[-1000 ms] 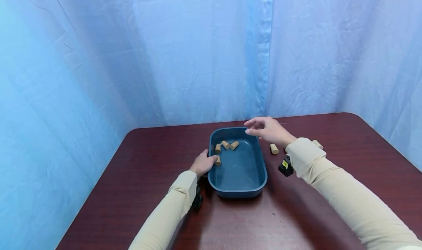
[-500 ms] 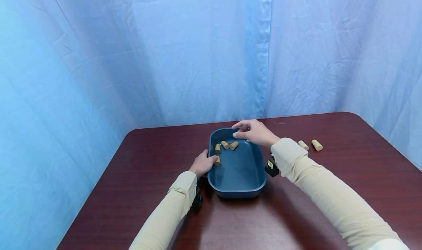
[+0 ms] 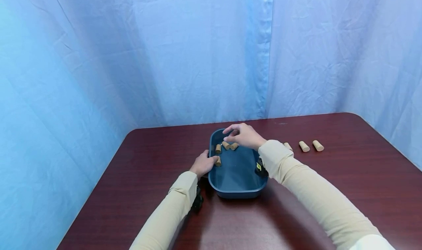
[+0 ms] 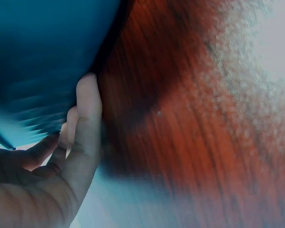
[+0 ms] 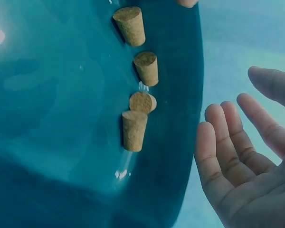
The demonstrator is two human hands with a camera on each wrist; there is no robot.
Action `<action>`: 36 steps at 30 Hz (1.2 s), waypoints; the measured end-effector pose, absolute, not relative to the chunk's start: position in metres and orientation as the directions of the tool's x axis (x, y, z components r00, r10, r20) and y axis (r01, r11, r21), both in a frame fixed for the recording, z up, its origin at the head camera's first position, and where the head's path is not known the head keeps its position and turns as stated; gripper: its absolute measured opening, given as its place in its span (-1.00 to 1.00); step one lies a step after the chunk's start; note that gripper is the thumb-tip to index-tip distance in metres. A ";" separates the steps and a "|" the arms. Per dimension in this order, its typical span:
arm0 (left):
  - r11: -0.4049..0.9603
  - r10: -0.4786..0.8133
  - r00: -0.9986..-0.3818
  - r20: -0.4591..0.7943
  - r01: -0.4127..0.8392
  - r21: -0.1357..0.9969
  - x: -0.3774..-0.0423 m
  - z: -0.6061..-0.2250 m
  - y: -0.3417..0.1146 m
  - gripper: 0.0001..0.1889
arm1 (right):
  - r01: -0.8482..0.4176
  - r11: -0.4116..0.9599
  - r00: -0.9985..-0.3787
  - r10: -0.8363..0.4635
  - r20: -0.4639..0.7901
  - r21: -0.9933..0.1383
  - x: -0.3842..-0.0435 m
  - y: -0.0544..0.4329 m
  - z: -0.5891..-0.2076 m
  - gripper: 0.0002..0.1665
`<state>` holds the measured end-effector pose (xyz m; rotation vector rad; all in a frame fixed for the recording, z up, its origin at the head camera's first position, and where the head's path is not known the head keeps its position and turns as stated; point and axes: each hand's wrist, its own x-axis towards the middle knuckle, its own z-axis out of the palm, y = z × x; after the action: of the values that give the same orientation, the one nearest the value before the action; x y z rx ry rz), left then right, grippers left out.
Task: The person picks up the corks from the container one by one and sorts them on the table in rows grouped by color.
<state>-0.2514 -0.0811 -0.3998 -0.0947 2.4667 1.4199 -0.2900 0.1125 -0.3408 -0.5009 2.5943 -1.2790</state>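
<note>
Empty right hand [image 3: 244,135] over tray [image 3: 235,178]; left hand [image 3: 202,164] grips its wall

Right fingers loosely bent, thumb apart from them, nothing held; hand is above the tray's far end, centre of the head view. Left hand pinches the tray's left wall, thumb inside, fingers along the outside. Four corks [image 5: 134,133] in the tray along its left and far side: tan, speckled, tapered, flat ends. In the right wrist view one lies nearly end-on, round face showing, overlapped by its neighbour; the other two sit above, apart. Tray deep blue, rounded corners, glossy floor. Three table corks [image 3: 304,146] in a row, right of centre, leftmost partly behind the right sleeve [image 3: 310,180]. Table [image 3: 158,154] dark red, wood-grained. Pale blue curtain [image 3: 197,59] fills the upper frame.
</note>
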 end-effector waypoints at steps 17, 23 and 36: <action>0.510 0.090 -0.955 -0.283 -0.200 0.836 -0.252 -0.401 -0.080 -0.58 | -0.152 0.563 -0.912 -0.396 -0.104 -0.813 -0.290 0.093 -0.355 -0.59; 0.514 0.106 -0.953 -0.285 -0.193 0.836 -0.254 -0.400 -0.080 -0.59 | -0.144 0.581 -0.912 -0.391 -0.120 -0.801 -0.291 0.089 -0.362 -0.60; 0.538 0.091 -0.957 -0.277 -0.187 0.822 -0.255 -0.401 -0.080 -0.57 | -0.135 0.621 -0.900 -0.404 -0.167 -0.772 -0.290 0.086 -0.373 -0.55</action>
<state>-0.2550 -0.0796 -0.4011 -0.0808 2.4917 1.3833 -0.2896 0.0862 -0.3732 -0.4338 2.5227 -1.1621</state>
